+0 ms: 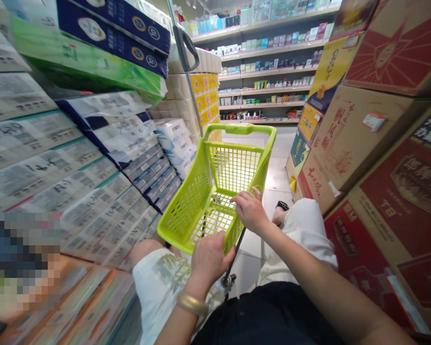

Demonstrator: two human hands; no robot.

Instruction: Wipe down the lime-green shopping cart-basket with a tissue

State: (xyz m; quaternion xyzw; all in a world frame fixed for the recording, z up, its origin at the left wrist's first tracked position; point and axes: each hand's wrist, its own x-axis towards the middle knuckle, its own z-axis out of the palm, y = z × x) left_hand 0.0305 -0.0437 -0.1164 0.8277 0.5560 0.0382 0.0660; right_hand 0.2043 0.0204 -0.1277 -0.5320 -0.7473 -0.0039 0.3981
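A lime-green plastic shopping basket with slotted walls stands tilted in front of me, between my knees. Nothing shows inside it except its grid floor. My left hand, with a gold bangle at the wrist, is closed on the near rim. Farther up the right-hand rim, my right hand grips the edge, fingers over the inside and thumb raised. The basket's green carrying handle is at the far end. Below the near side runs a dark rod with a small round metal part at its lower end.
Stacked packs of tissue line the left side. Cardboard cartons rise close on the right. A thin pole with a dark grip slants behind the basket. Shelves of boxed goods stand at the aisle's far end.
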